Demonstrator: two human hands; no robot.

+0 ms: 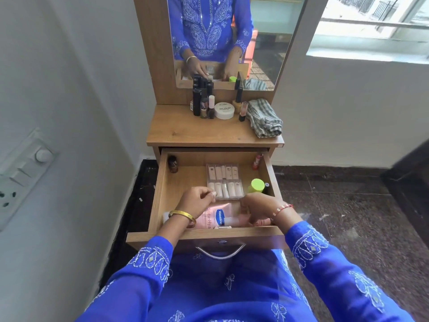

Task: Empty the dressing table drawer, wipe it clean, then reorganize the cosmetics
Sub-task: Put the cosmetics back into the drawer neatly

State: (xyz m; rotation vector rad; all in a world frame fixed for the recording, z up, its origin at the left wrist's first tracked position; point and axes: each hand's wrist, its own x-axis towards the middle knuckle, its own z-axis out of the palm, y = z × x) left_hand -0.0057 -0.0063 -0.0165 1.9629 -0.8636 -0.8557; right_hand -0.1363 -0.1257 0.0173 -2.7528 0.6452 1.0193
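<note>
The pink Vaseline lotion bottle (214, 217) lies flat at the front of the open wooden drawer (162, 182), long axis left to right, directly under both hands. The left hand (197, 201) hovers with loosely curled fingers, apparently empty; the right hand (257, 212) reaches down beside it, its grip hidden. Behind them sit a clear compartmented box of pale tubes (224, 182) and a lime-capped bottle (256, 186).

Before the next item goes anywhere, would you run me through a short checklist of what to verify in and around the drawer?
1. Drawer pulled fully open: ok.
2. Free space on the table top for more items: ok, front part bare.
3. Cloth ready for wiping: ok, folded on the top's right side.
4. Left hand free: cannot tell; fingers curled by the clear organiser.
5. Right hand grip: cannot tell; fingers hidden low among the front items.
6. Drawer emptied: not ok; Vaseline bottle, green-capped bottle and organiser remain.
</note>
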